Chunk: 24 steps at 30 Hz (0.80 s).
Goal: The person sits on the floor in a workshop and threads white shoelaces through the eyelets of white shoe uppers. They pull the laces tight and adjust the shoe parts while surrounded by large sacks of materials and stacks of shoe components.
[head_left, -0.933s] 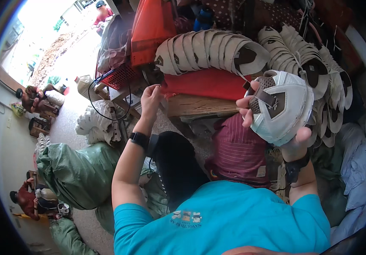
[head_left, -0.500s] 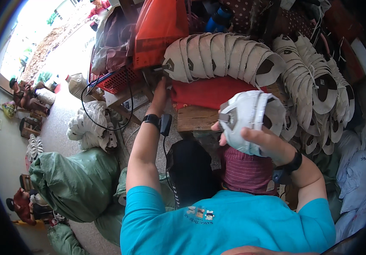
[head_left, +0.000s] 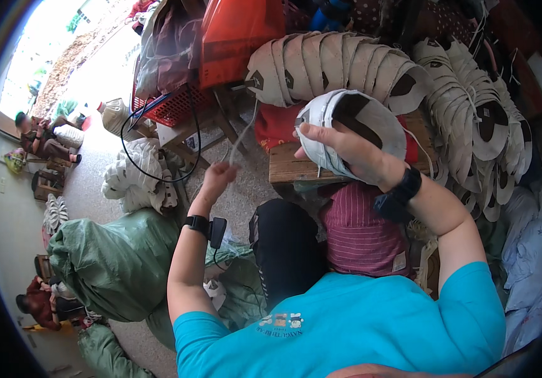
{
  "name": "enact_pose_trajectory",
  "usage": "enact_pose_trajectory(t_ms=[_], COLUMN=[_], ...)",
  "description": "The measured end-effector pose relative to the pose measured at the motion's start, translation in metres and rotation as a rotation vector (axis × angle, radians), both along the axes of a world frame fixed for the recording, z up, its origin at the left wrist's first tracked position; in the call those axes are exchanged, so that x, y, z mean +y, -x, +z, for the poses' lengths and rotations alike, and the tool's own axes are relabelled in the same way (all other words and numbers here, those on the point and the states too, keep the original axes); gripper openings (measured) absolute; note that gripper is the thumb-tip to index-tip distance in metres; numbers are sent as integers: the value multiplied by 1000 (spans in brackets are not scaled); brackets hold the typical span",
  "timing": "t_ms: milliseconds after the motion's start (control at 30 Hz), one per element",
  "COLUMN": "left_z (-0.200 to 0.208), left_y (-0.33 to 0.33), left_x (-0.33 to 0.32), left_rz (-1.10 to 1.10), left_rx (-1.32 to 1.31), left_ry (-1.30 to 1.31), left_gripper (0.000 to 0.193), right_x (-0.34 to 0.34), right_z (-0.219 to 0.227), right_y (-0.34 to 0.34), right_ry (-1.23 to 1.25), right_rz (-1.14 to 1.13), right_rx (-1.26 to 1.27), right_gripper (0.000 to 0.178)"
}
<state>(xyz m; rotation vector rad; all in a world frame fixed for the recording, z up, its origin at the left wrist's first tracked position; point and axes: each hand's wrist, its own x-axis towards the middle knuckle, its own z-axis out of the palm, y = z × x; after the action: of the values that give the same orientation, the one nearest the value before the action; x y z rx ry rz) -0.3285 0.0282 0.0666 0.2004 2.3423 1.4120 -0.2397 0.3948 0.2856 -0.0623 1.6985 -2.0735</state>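
While the right hand (head_left: 358,148) clasps a shoe upper (head_left: 386,123), the blurred left hand (head_left: 219,178) curls, hold unclear.

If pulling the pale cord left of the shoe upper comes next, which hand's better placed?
Left, probably. The left hand is at the pale cord's lower end, though blur hides whether it grips it. The right hand is farther off and occupied, holding the white shoe upper.

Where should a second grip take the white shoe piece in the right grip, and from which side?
Likely the far-right rim of the white shoe piece, from the picture's right: that curved edge shows uncovered beside the opening, while the right grip covers the near side.
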Motion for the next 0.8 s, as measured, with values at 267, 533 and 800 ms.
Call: enact_pose_trajectory(t_ms=[267,533,800], left_z=[165,162,188], left_y=[-53,-75,-80], left_x=[145,178,172], left_rz=[-45,109,38], left_rx=[-178,-284,-140], left_ry=[-758,-889,-975], left_gripper=[32,33,41], right_x=[6,10,2], right_z=[-15,-29,23], right_y=[-7,-4,-23], right_ry=[171,-407,-931], right_rz=[149,278,95], right_rx=[-22,560,864], right_gripper=[58,54,36])
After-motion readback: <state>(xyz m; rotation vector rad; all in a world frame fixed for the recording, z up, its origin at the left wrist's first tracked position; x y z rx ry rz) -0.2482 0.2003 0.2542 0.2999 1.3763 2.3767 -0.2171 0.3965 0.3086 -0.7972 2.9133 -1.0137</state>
